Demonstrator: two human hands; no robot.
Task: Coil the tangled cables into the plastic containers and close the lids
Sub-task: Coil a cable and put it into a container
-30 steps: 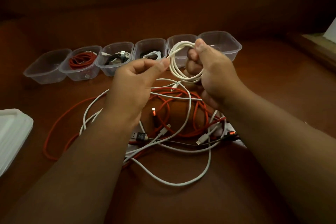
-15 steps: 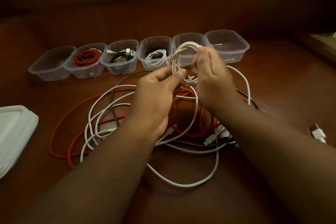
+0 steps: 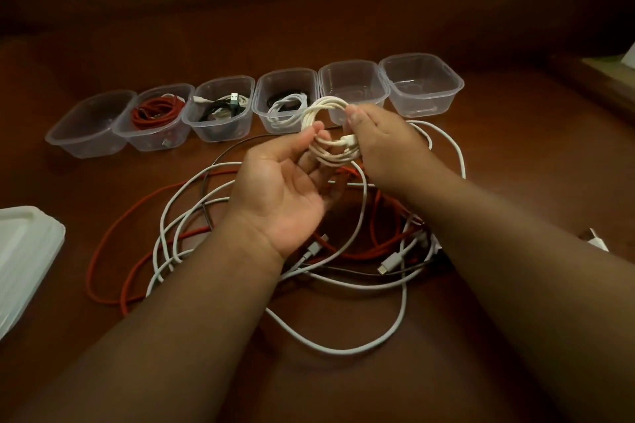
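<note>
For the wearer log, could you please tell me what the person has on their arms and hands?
Nothing is worn that shows: the left hand and right hand are bare, with no gloves, rings, watch or bracelets visible. Both forearms are uncovered to the frame edge, with no sleeves in view.

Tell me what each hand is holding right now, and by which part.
Both hold the coiled cream-white cable: the left hand pinches the coil's left side, and the right hand grips its right side.

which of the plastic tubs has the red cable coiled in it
The second container from the left; it alone holds a red coil.
</note>
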